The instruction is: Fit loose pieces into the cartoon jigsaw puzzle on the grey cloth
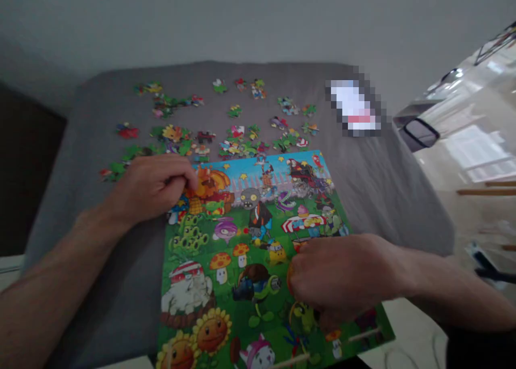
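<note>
Head view: a colourful cartoon jigsaw board with plants and zombies [245, 250] lies on a grey cloth-covered table [363, 186], its near edge overhanging the table front. The left hand [155, 186] rests on the board's upper left corner, fingers curled inward; it seems to pinch a small piece at the fingertips, though blur hides it. The right hand [342, 275] lies across the board's lower right part, fingers bent down onto the picture; whether it grips anything cannot be told. Loose multicoloured puzzle pieces [226, 127] are scattered on the cloth beyond the board, well apart from the right hand.
</note>
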Action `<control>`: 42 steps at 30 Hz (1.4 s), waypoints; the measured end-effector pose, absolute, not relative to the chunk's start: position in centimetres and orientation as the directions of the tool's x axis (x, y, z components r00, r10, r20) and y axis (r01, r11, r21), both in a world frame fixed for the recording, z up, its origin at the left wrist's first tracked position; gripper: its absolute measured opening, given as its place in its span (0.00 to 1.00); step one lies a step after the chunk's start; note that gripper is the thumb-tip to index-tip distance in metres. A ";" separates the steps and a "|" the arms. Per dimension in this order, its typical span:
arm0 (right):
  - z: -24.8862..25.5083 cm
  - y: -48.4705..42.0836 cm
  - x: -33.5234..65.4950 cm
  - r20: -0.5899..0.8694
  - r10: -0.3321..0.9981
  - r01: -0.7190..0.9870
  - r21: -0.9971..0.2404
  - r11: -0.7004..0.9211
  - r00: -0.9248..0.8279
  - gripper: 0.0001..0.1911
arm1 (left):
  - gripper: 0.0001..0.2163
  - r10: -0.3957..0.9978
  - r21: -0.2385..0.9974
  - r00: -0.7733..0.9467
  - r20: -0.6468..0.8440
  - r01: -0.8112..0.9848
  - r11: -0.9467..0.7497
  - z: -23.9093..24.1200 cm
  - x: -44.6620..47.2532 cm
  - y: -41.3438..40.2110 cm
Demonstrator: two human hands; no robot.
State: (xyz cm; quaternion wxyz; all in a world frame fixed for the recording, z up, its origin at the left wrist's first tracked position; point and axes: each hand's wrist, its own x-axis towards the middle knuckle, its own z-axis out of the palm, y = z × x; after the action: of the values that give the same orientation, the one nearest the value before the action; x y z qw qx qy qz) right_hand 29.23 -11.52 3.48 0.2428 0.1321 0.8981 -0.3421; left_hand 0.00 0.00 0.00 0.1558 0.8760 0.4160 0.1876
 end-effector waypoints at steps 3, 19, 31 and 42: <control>3.7 -11.1 29.3 -0.574 0.011 0.438 -0.612 0.658 -0.819 0.19 | 0.12 0.811 0.422 0.542 0.220 0.696 -0.580 0.7 -0.8 0.1; 0.1 -3.5 31.4 0.116 0.959 0.531 -0.812 0.241 -0.258 0.19 | 0.19 0.946 0.348 0.236 0.222 0.887 -0.303 -1.2 -4.1 4.2; -0.6 -4.1 30.5 0.186 0.938 0.529 -0.786 0.320 -0.291 0.19 | 0.10 0.935 0.464 0.202 0.293 0.824 -0.323 -0.4 -4.9 3.9; -0.9 -4.7 30.3 0.220 0.885 0.556 -0.709 0.434 -0.410 0.20 | 0.11 0.914 0.460 0.275 0.297 0.798 -0.390 0.7 -5.4 3.1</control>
State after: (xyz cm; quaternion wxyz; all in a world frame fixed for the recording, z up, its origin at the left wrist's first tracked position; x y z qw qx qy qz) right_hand 30.34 -4.73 -0.91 -0.2973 0.4544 0.7928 -0.2766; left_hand -5.38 3.10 0.68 0.1103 0.7909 0.5413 0.2634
